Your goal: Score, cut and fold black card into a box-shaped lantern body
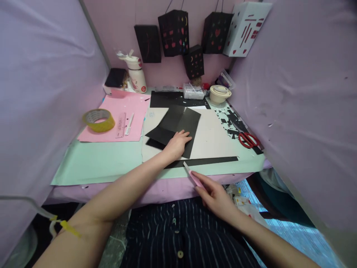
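black paper sheet: thin, matt, folded or layered, corners splayed; lies on a pale cutting board at the middle of the tabletop. left hand rests flat on its near edge, fingers spread and pressing down, grip not closed round anything.

pink craft knife: slim plastic handle, tip pointing far-left toward the near edge of the board; right hand holds it in a closed grip, at the tabletop's near edge.

black paper strip: long, narrow, straight-edged, lying along the board's near edge, just beyond the knife tip.

risk, as judged: the pressing hand lies near the blade's line; a slip on the smooth paper could bring the blade to the fingers. the loose layers could also shift under the palm and skew a cut.

surroundings: mint-green paper covering the tabletop; pink sheet at far left with a clear ruler and a white pen; roll of yellow tape at its left edge; red-handled scissors at right among black paper scraps; cream tape roll far right; white bottle far left; black box lanterns with coloured cut-outs and one white lantern hanging on the far pink wall; lilac cloth at both sides.
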`<state>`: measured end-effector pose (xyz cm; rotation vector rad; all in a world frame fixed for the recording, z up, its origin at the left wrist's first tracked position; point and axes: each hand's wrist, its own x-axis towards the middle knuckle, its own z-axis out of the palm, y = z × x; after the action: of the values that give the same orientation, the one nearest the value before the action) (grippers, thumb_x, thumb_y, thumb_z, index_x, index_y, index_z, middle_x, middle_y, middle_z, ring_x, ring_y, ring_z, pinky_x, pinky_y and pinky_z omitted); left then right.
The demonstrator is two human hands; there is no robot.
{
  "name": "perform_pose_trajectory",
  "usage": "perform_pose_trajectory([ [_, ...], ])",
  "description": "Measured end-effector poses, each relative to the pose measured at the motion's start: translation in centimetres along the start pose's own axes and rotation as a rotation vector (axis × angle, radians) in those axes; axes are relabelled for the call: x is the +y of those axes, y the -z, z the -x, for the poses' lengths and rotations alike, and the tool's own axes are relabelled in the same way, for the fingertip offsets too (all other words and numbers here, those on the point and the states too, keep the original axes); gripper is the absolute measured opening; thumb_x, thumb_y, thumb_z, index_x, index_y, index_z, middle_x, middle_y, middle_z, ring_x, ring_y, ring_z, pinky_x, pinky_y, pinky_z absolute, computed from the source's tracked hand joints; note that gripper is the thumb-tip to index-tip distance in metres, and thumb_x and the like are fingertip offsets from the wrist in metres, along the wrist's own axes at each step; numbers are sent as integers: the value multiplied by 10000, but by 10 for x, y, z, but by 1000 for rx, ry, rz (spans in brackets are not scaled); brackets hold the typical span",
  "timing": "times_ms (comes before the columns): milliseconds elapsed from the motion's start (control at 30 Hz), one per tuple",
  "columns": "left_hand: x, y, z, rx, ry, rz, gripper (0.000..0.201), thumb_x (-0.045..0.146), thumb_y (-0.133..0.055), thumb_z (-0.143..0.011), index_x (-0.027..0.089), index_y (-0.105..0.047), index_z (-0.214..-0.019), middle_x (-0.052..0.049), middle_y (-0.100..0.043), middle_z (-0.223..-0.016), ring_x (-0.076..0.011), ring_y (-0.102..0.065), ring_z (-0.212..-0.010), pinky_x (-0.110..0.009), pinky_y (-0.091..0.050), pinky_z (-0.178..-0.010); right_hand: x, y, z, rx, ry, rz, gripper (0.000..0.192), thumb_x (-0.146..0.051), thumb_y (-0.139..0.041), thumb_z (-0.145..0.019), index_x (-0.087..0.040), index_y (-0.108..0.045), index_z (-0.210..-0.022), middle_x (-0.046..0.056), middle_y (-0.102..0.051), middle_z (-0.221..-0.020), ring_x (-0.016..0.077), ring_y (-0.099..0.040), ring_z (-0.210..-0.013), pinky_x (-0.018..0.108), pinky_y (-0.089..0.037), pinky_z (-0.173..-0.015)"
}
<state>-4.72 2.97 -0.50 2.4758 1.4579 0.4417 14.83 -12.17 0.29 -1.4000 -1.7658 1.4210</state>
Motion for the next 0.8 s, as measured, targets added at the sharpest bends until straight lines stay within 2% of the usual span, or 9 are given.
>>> perform_pose_trajectory([
  [100,8,0,-5,43,128,-11,535,24,-345,-843,157,-594,-1297,-99,-464,-1464,-274,-346,-1403,-499,-284,-1139,0,0,-4,38,-26,-23,508,-345,-464,-923,-258,-464,-1423,49,-671,-895,83,-496,-476,224,-461,-469],
  [200,11,-2,-8,49,157,-8,509,46,-345,-867,150,-595,-1298,-108,-452,-1471,-292,-342,-1402,-506,-283,-1139,-1,2,-8,48,-85,-79,541,-350,-460,-923,-244,-421,-1451,-16,-606,-660,83,-458,-413,214,-434,-433],
  [300,10,-5,-7,48,162,-6,497,53,-344,-881,146,-592,-1301,-104,-443,-1476,-293,-329,-1407,-495,-269,-1151,-3,4,-11,47,-118,-118,554,-350,-477,-913,-245,-414,-1453,-69,-507,-517,80,-421,-365,193,-393,-391],
  [567,12,-4,-6,46,168,-24,467,59,-347,-906,139,-593,-1295,-123,-444,-1471,-293,-331,-1404,-481,-269,-1150,0,4,-13,60,-137,-160,563,-362,-498,-901,-239,-422,-1445,-87,-466,-465,82,-403,-338,173,-342,-338],
  [667,18,-2,-3,53,160,-72,399,132,-383,-943,125,-593,-1282,-128,-455,-1459,-308,-347,-1391,-471,-284,-1141,-1,5,-14,74,-144,-162,564,-352,-495,-901,-237,-418,-1448,-86,-469,-456,86,-406,-336,175,-344,-333],
  [800,27,-2,4,59,59,-189,422,265,-450,-968,72,-537,-1332,-166,-458,-1449,-330,-354,-1380,-457,-270,-1146,-9,5,-14,70,-168,-150,580,-317,-475,-905,-234,-381,-1471,-83,-476,-461,89,-417,-334,178,-356,-333],
])
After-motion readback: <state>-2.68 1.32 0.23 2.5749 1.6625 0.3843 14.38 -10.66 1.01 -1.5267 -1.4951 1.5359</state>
